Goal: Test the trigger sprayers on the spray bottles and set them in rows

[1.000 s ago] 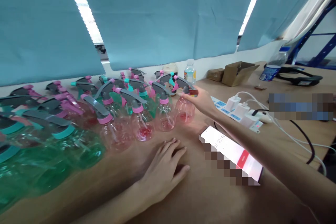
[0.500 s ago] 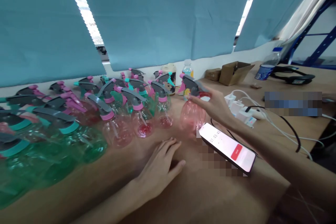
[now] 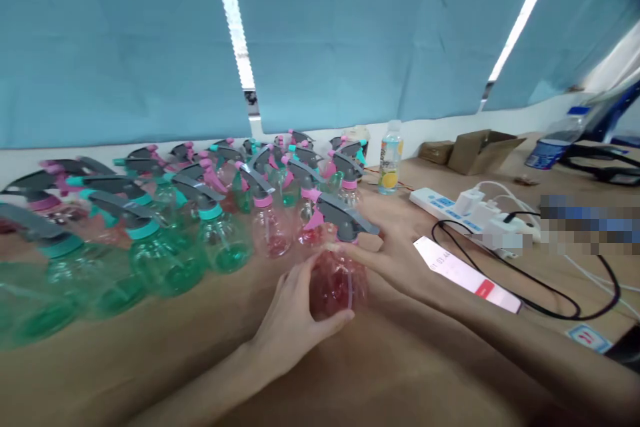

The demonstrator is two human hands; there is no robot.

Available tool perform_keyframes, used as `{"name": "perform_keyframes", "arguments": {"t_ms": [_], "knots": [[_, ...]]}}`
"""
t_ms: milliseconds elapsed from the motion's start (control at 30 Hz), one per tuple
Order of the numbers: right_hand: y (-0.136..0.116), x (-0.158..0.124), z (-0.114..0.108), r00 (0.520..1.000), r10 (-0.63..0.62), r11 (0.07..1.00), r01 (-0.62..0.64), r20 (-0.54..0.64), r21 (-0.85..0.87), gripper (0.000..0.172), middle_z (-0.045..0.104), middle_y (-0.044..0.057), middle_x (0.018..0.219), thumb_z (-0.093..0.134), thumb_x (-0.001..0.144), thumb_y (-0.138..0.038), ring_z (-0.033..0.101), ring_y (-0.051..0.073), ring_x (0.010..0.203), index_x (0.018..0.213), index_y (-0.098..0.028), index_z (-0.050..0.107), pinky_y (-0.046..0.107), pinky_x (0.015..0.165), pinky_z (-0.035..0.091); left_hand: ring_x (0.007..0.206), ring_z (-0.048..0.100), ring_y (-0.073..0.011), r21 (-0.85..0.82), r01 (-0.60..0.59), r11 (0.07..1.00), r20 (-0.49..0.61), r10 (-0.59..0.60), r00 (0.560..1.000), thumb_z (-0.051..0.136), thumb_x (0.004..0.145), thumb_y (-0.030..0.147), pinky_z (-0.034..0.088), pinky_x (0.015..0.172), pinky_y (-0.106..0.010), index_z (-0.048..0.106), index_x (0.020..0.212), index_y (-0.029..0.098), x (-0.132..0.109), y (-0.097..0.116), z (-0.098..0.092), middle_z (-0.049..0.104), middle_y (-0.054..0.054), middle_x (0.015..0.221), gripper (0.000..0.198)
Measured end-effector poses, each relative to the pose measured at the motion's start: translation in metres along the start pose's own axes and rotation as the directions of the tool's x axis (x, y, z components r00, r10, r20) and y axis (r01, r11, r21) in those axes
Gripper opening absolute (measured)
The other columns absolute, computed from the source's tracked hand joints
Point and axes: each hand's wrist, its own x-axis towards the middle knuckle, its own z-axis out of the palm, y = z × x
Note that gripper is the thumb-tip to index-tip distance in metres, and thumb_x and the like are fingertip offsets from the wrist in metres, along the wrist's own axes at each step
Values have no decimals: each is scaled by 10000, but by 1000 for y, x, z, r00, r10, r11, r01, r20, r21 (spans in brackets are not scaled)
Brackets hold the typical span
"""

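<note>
A pink see-through spray bottle (image 3: 336,283) with a grey trigger head and a pink collar stands on the brown table (image 3: 150,360) right in front of me. My left hand (image 3: 293,320) is wrapped round its belly from the left. My right hand (image 3: 387,257) grips the bottle at the neck, just under the trigger head. Behind it stand several more spray bottles (image 3: 220,213), pink and green, in rows reaching to the left.
A phone (image 3: 467,273) with a lit screen lies to the right of my hands. Past it are a white power strip (image 3: 450,203) with chargers and black cables, a small drink bottle (image 3: 390,163), cardboard boxes (image 3: 483,150) and a water bottle (image 3: 553,140). Blue blinds hang behind.
My right hand has lifted the pink bottle out of the row and brought it down in front of me. My left hand has come off the table and closed round the bottle.
</note>
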Motion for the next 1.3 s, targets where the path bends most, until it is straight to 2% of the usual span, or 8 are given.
{"name": "perform_keyframes", "arguments": {"t_ms": [133, 467, 600, 700, 800, 933, 1167, 1300], "knots": [[-1, -3, 14, 999, 36, 999, -35, 39, -37, 265, 672, 6, 812, 655, 763, -443, 627, 211, 782, 940, -246, 640, 385, 732, 491, 1161, 462, -327, 13, -24, 1000, -19, 24, 1000, 716, 720, 394, 377, 932, -507, 317, 1316, 251, -11, -7, -9, 488, -91, 1304, 732], [-25, 9, 23, 963, 112, 982, -146, 245, 122, 400, 587, 3, 973, 682, 759, -311, 572, 187, 892, 1119, -288, 511, 325, 753, 477, 1227, 397, -334, -31, -41, 999, 53, 43, 998, 748, 676, 487, 338, 987, -508, 375, 1302, 228, -23, -16, -21, 480, -106, 1308, 773], [-29, 12, 35, 972, 75, 959, -132, 224, 251, 266, 538, -26, 849, 646, 789, -301, 552, 150, 766, 1026, -293, 525, 290, 672, 465, 1245, 389, -320, -35, -87, 996, 69, 89, 994, 749, 682, 509, 339, 1003, -484, 356, 1328, 233, -25, -22, -24, 461, -94, 1340, 805], [-28, 11, 43, 967, 168, 933, -218, 190, 285, 206, 550, -24, 825, 642, 782, -327, 561, 154, 725, 943, -278, 521, 309, 676, 476, 1242, 399, -309, -10, -128, 992, 83, 128, 988, 729, 716, 513, 344, 1003, -467, 329, 1359, 229, -27, -27, -25, 446, -96, 1360, 809], [-24, 9, 48, 954, 259, 906, -294, 152, 303, 242, 582, -15, 784, 656, 745, -393, 587, 194, 754, 931, -285, 546, 348, 692, 497, 1234, 410, -294, 28, -172, 985, 93, 169, 981, 676, 768, 539, 341, 1002, -462, 286, 1388, 251, -29, -33, -28, 453, -90, 1356, 787], [-19, 9, 53, 955, 254, 919, -287, 150, 272, 259, 617, 6, 760, 655, 711, -486, 597, 231, 787, 847, -270, 614, 402, 733, 503, 1244, 398, -289, 130, -206, 970, 133, 189, 973, 607, 812, 573, 305, 1027, -463, 326, 1374, 202, -33, -42, -30, 459, -106, 1358, 729], [-17, 9, 56, 945, 317, 928, -326, 76, 182, 256, 664, 13, 794, 661, 724, -474, 621, 238, 856, 867, -263, 677, 406, 830, 485, 1299, 326, -330, 299, -206, 932, 210, 147, 967, 566, 825, 581, 260, 1044, -528, 359, 1390, 151, -37, -52, -31, 384, -154, 1418, 740], [-12, 5, 55, 941, 322, 927, -336, 108, 166, 230, 683, 22, 768, 634, 760, -457, 645, 240, 860, 866, -259, 687, 401, 852, 484, 1316, 305, -336, 325, -208, 923, 218, 141, 966, 526, 849, 580, 226, 1054, -555, 374, 1389, 152, -38, -52, -30, 363, -165, 1432, 706]]}}
